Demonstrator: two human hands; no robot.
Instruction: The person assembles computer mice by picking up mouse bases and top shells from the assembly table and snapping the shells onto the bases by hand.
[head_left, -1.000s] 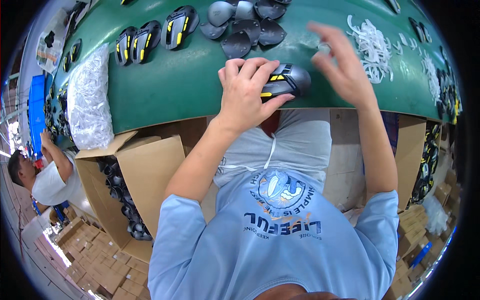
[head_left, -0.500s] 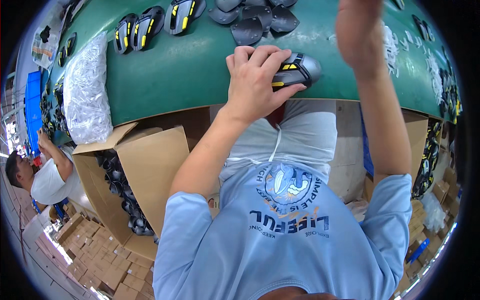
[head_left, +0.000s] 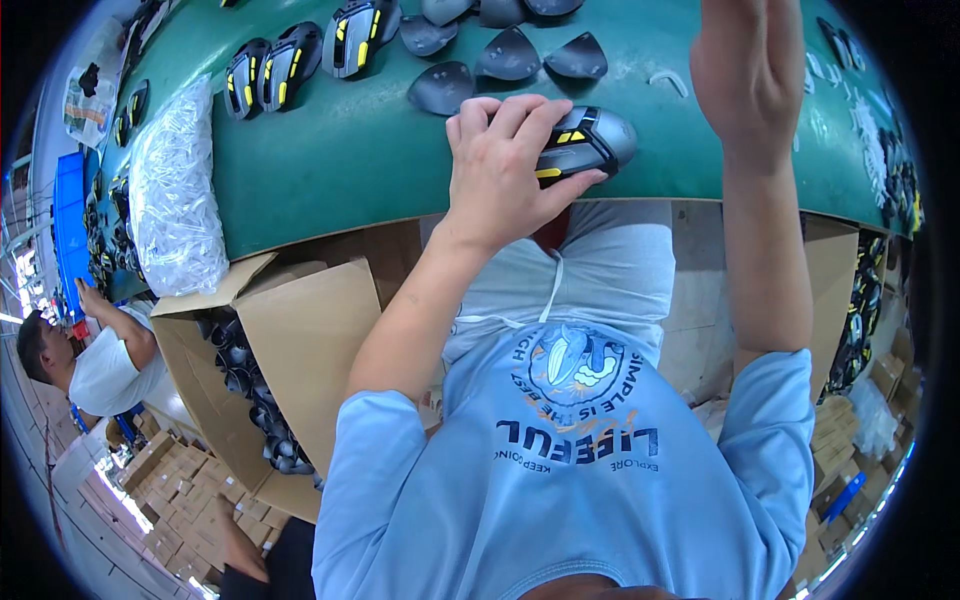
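My left hand (head_left: 507, 165) is closed around a domed shell (head_left: 598, 140) in grey and black with yellow strips, held on its side at the near edge of the green table. The fingers lie over its top and the thumb along its near side; they cover its left part. My right hand (head_left: 745, 75) is raised over the table to the right of the shell, its fingers cut off by the top of the picture. Between the hands lies a small curved white strip (head_left: 668, 82). Several plain dark curved plates (head_left: 508, 55) lie beyond my left hand.
More yellow-striped shells (head_left: 290, 62) stand at the far left, beside a clear bag of white pieces (head_left: 178, 190). Loose white strips (head_left: 868, 140) lie at the right. An open carton (head_left: 310, 310) holds dark plates below the table. Another person (head_left: 110, 360) works at left.
My right hand has shifted slightly to the right. The dark plates now appear more spread out and nearer my left hand, which still grips the shell. Another person's limb has appeared at lower left.
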